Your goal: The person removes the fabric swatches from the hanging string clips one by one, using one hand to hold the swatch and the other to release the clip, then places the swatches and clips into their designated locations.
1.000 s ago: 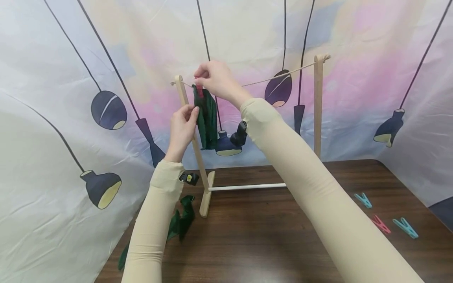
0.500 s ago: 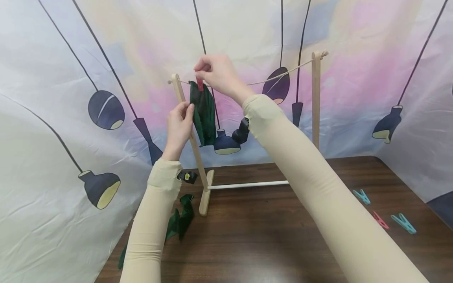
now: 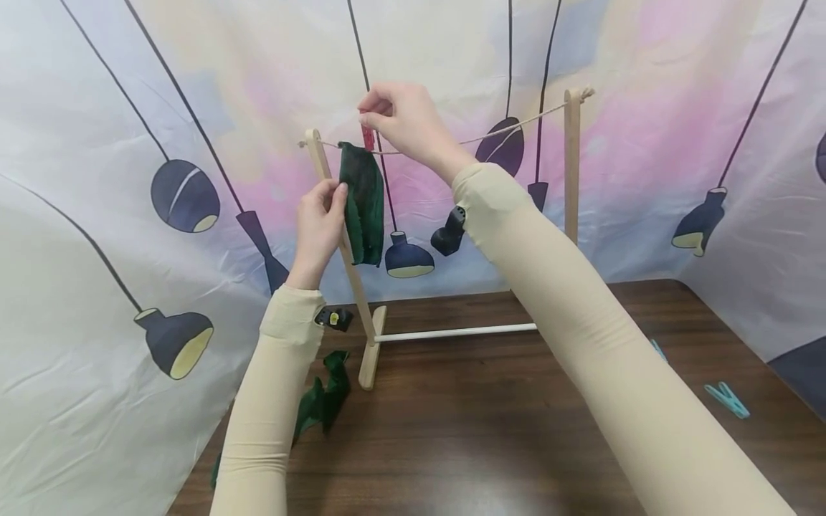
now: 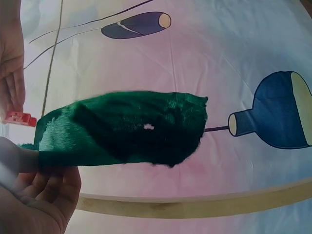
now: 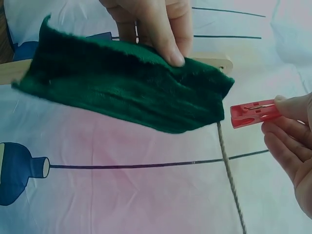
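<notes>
A dark green velvety cloth [image 3: 363, 204] hangs at the left end of a thin rope [image 3: 477, 138], its top edge at the rope. My left hand [image 3: 320, 223] pinches the cloth's left edge between thumb and fingers, clearly seen in the right wrist view. Above the cloth, my right hand [image 3: 408, 123] pinches a red clothespin [image 5: 256, 113] by its handle end. In the right wrist view a small gap separates the clothespin's tip from the cloth's top edge. The left wrist view shows the cloth's face [image 4: 131, 127] spread out flat.
The rope runs between two wooden posts [image 3: 571, 165], joined low down by a white rod [image 3: 454, 332]. Another green cloth [image 3: 329, 390] lies crumpled on the brown table [image 3: 464, 430] at the left. A blue clothespin [image 3: 727, 399] lies at the right; another is partly behind my right sleeve.
My right hand has risen with the red clothespin, which has come off the cloth's top. My left hand keeps its pinch. The red clothespin on the table is now hidden by my right arm.
</notes>
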`<state>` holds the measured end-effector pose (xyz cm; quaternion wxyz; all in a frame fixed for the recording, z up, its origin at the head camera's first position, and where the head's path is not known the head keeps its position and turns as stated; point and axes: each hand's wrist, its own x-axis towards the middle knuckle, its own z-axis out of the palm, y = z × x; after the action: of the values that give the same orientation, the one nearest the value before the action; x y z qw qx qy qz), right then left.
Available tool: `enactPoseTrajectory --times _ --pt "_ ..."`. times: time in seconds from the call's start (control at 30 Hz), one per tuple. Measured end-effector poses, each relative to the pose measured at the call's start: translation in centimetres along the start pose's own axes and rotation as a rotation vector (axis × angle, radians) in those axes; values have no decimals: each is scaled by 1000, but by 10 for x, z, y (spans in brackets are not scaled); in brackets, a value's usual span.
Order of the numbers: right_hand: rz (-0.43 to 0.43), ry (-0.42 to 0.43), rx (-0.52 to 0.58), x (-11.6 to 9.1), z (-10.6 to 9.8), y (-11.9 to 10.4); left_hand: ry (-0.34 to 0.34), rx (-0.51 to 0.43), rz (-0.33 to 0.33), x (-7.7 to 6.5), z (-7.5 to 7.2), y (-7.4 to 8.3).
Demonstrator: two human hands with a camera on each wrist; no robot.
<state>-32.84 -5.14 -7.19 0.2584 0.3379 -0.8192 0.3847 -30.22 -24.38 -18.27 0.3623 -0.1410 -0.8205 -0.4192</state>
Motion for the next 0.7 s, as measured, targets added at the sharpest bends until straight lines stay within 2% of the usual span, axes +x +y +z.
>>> enactPoseTrajectory --times 0.2,0.4,0.53,0.7 --pt "14 11 8 -5 -7 8 8 2 26 0 0 -1" --pt "42 16 11 -13 -12 16 16 -5 9 -2 -1 -2" --pt "62 6 36 -17 -18 20 38 10 3 -2 -6 -1" --pt "93 -10 90 -26 -27 24 55 12 33 -3 -11 -3"
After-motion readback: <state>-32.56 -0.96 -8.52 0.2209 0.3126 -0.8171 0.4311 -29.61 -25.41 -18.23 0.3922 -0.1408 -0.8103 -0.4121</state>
